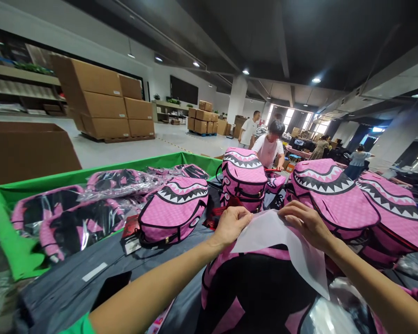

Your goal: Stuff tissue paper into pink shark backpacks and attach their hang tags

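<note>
Closest to me, at the bottom centre of the frame, stands a pink and black backpack [261,287], its back panel facing me. Draped over its top is a white translucent sheet [282,241], which runs down toward the lower right. My left hand [231,225] pinches the sheet's upper left edge, fingers curled together over it; my right hand [308,222] pinches the upper right edge the same way, thumb underneath. Both forearms reach in from the bottom edge, and a bit of green sleeve [76,324] shows at the lower left.

The backpack rests on a dark grey table cover [90,278]. Left of centre lies a pink shark-mouth backpack [174,208] on its side with a red hang tag [130,229] beside it. Further left, bagged backpacks [73,218] in clear plastic lie in a green bin [10,246]. At the right sit two more shark-mouth packs [334,195], leaning against each other, and in the middle one stands upright [244,178].

Beyond the table a person in a white shirt [269,148] bends over the far end — another stands behind. In the upper left, stacked cardboard boxes [101,102] sit on the pale floor, with a further pallet of cartons [202,120] deeper in the hall.
</note>
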{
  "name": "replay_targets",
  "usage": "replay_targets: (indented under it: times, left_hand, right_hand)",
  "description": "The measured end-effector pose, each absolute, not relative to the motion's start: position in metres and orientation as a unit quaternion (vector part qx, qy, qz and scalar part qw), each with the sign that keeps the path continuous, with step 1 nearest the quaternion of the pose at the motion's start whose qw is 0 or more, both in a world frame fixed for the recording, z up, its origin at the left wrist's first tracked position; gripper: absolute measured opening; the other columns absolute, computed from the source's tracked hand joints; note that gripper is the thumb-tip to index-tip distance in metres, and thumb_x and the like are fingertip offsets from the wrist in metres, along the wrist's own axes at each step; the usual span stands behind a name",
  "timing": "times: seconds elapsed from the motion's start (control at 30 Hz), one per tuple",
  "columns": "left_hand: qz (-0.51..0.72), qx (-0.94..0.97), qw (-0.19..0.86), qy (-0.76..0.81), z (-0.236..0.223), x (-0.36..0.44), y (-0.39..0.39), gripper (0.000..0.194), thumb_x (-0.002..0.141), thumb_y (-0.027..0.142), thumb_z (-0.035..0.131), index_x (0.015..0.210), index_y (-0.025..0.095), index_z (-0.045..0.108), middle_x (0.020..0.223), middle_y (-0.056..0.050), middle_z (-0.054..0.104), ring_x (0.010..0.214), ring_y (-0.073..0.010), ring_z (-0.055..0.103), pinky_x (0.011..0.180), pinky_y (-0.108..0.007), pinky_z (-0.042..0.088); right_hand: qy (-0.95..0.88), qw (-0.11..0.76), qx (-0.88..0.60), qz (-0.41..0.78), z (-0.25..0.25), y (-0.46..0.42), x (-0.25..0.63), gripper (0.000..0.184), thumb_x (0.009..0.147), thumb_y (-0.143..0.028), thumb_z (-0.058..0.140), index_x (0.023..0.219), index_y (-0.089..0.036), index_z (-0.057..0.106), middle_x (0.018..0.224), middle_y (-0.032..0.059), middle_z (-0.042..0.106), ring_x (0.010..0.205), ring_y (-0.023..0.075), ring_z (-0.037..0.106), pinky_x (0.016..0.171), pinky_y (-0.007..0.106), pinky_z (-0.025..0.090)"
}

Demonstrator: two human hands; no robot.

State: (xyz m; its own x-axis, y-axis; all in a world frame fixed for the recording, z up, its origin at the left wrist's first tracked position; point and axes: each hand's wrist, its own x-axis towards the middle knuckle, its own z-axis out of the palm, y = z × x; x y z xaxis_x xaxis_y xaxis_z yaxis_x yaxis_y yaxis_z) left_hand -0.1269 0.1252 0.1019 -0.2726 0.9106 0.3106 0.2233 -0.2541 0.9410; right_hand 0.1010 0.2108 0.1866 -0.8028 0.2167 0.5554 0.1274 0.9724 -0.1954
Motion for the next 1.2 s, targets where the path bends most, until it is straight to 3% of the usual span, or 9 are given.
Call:
replay_targets:
  times: [0.23, 0.4, 0.5, 0.6, 0.67, 0.77, 0.97, 1.1, 1.2]
  left_hand:
    - [0.55, 0.553, 0.233, 0.582, 0.1, -0.131, 0.115, 0.028, 0.079, 0.042, 0.064, 0.081, 0.016, 0.074, 0.075, -0.003, 0.068, 0.07, -0.0168, 0.058, 0.066, -0.027, 0.04]
    - [0.534, 0.613, 0.18, 0.553, 0.137, -0.153, 0.103, 0.028, 0.069, 0.035, 0.08, 0.091, 0.018, 0.074, 0.086, -0.003, 0.066, 0.076, -0.0171, 0.059, 0.069, -0.027, 0.045]
    - [0.566, 0.669, 0.102, 0.471, 0.177, -0.15, 0.087, 0.014, 0.08, 0.028, 0.073, 0.09, 0.018, 0.071, 0.09, -0.003, 0.063, 0.083, -0.0159, 0.058, 0.077, -0.027, 0.046]
    - [0.484, 0.753, 0.118, 0.431, 0.197, -0.124, 0.077, 0.01, 0.091, 0.024, 0.065, 0.083, 0.018, 0.066, 0.08, 0.0, 0.059, 0.072, -0.0126, 0.055, 0.071, -0.025, 0.044]
    - [0.425, 0.782, 0.104, 0.444, 0.19, -0.102, 0.075, 0.009, 0.093, 0.022, 0.064, 0.085, 0.017, 0.065, 0.085, -0.001, 0.059, 0.077, -0.0142, 0.056, 0.076, -0.026, 0.045]
    - [0.443, 0.754, 0.066, 0.481, 0.161, -0.076, 0.074, 0.005, 0.094, 0.022, 0.062, 0.094, 0.017, 0.062, 0.099, -0.005, 0.06, 0.096, -0.0202, 0.056, 0.09, -0.033, 0.046]
    - [0.558, 0.66, 0.158, 0.476, 0.124, -0.064, 0.058, 0.015, 0.096, 0.033, 0.06, 0.103, 0.02, 0.058, 0.102, -0.004, 0.057, 0.096, -0.0181, 0.055, 0.091, -0.032, 0.048]
    - [0.552, 0.677, 0.221, 0.434, 0.125, -0.066, 0.037, 0.032, 0.093, 0.041, 0.066, 0.118, 0.022, 0.059, 0.108, -0.004, 0.06, 0.1, -0.0184, 0.058, 0.094, -0.031, 0.048]
    - [0.523, 0.71, 0.251, 0.4, 0.125, -0.066, 0.016, 0.038, 0.092, 0.042, 0.067, 0.125, 0.023, 0.061, 0.104, -0.004, 0.063, 0.094, -0.0166, 0.06, 0.091, -0.028, 0.049]
  right_hand:
    - [-0.95, 0.242, -0.139, 0.138, 0.19, 0.207, 0.103, 0.04, 0.097, -0.056, 0.055, 0.1, -0.019, 0.07, 0.091, 0.0074, 0.07, 0.081, 0.017, 0.066, 0.074, 0.028, 0.054]
    - [-0.948, 0.224, -0.149, 0.17, 0.189, 0.197, 0.108, 0.044, 0.095, -0.062, 0.055, 0.097, -0.02, 0.067, 0.089, 0.0061, 0.068, 0.079, 0.017, 0.064, 0.074, 0.028, 0.053]
    - [-0.947, 0.234, -0.138, 0.172, 0.185, 0.189, 0.112, 0.045, 0.094, -0.063, 0.055, 0.099, -0.02, 0.067, 0.089, 0.0065, 0.067, 0.08, 0.0179, 0.064, 0.074, 0.029, 0.053]
    - [-0.947, 0.238, -0.136, 0.169, 0.181, 0.183, 0.114, 0.042, 0.095, -0.061, 0.055, 0.099, -0.021, 0.066, 0.088, 0.0062, 0.067, 0.079, 0.0178, 0.064, 0.073, 0.028, 0.054]
    - [-0.947, 0.242, -0.131, 0.163, 0.179, 0.181, 0.115, 0.039, 0.096, -0.059, 0.056, 0.1, -0.021, 0.066, 0.09, 0.0062, 0.067, 0.081, 0.0179, 0.065, 0.074, 0.028, 0.054]
    - [-0.948, 0.254, -0.122, 0.151, 0.179, 0.176, 0.119, 0.035, 0.096, -0.055, 0.057, 0.103, -0.022, 0.066, 0.092, 0.0062, 0.067, 0.082, 0.0176, 0.066, 0.074, 0.027, 0.055]
    - [-0.95, 0.255, -0.108, 0.147, 0.177, 0.161, 0.127, 0.039, 0.097, -0.057, 0.054, 0.105, -0.022, 0.067, 0.092, 0.0071, 0.068, 0.081, 0.0179, 0.067, 0.074, 0.028, 0.056]
    - [-0.939, 0.277, -0.1, 0.177, 0.167, 0.14, 0.136, 0.04, 0.096, -0.059, 0.053, 0.107, -0.022, 0.067, 0.091, 0.0071, 0.068, 0.081, 0.0183, 0.067, 0.072, 0.027, 0.056]
    - [-0.923, 0.287, -0.133, 0.221, 0.161, 0.119, 0.155, 0.045, 0.094, -0.061, 0.057, 0.119, -0.025, 0.065, 0.106, 0.0093, 0.069, 0.096, 0.0213, 0.068, 0.083, 0.03, 0.056]
